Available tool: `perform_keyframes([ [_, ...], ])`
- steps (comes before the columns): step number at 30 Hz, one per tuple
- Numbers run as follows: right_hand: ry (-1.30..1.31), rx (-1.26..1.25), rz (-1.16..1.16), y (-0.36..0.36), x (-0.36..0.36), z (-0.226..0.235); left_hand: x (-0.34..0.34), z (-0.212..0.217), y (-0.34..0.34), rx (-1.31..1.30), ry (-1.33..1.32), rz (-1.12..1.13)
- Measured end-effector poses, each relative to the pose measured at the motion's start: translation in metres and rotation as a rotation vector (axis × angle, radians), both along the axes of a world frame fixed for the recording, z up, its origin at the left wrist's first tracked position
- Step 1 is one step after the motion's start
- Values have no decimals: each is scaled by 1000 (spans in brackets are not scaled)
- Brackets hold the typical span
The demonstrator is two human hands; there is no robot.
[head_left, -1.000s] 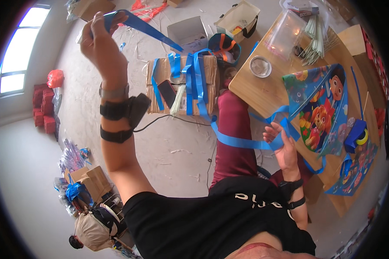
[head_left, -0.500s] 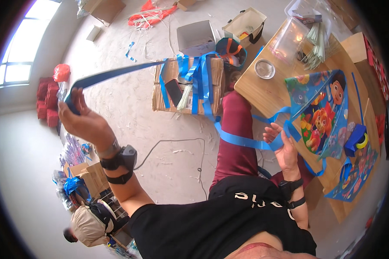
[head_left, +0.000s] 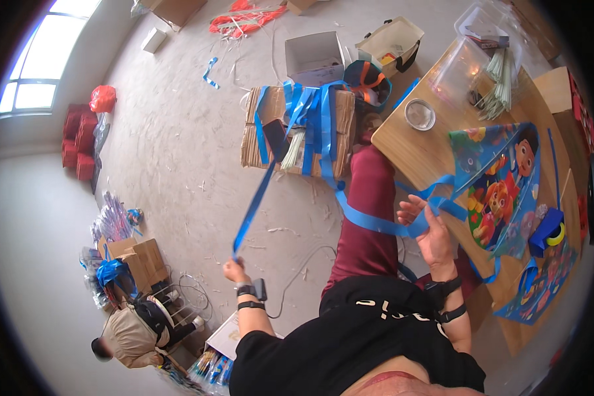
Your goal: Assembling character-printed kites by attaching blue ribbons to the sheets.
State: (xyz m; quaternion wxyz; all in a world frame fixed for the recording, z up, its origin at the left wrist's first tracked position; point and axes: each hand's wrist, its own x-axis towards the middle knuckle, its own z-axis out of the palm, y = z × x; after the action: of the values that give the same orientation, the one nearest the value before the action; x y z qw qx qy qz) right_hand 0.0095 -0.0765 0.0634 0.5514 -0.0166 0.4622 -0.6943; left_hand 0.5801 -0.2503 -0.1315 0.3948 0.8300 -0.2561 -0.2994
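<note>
A blue plastic ribbon slants down from the bundle of flattened cardboard to my left hand, whose fingers are closed on its end. Another blue ribbon length crosses my right thigh and runs into my right hand. The fingers of that hand are curled with the ribbon between them and the thumb, and loops of it pass on to the table's edge. On the cardboard bundle lie more ribbon strips, a dark phone and a bunch of thin pale sticks.
A wooden table at right bears a printed cartoon kite sheet, a blue tape dispenser, a round clear tub and a clear plastic box. Beyond the bundle stand a white box and a beige bin. Another person sits at lower left.
My left hand has come down and right, toward my body, with the ribbon, which now slopes down from the bundle. My right hand keeps nearly the same pose. The whole view has shifted slightly.
</note>
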Motion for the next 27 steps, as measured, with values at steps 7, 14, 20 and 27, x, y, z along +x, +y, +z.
perform_keyframes([
  [7,12,29,117,-20,9,-11,-11,-114,61,486,22,-125],
  [14,17,44,125,-29,4,-17,-53,-138,48,1126,-572,-532],
  [20,-6,76,106,-33,1,-26,-226,-94,-29,687,-840,-1623],
  [27,-23,90,101,-37,-3,-21,-530,26,-159,-517,-504,-979],
])
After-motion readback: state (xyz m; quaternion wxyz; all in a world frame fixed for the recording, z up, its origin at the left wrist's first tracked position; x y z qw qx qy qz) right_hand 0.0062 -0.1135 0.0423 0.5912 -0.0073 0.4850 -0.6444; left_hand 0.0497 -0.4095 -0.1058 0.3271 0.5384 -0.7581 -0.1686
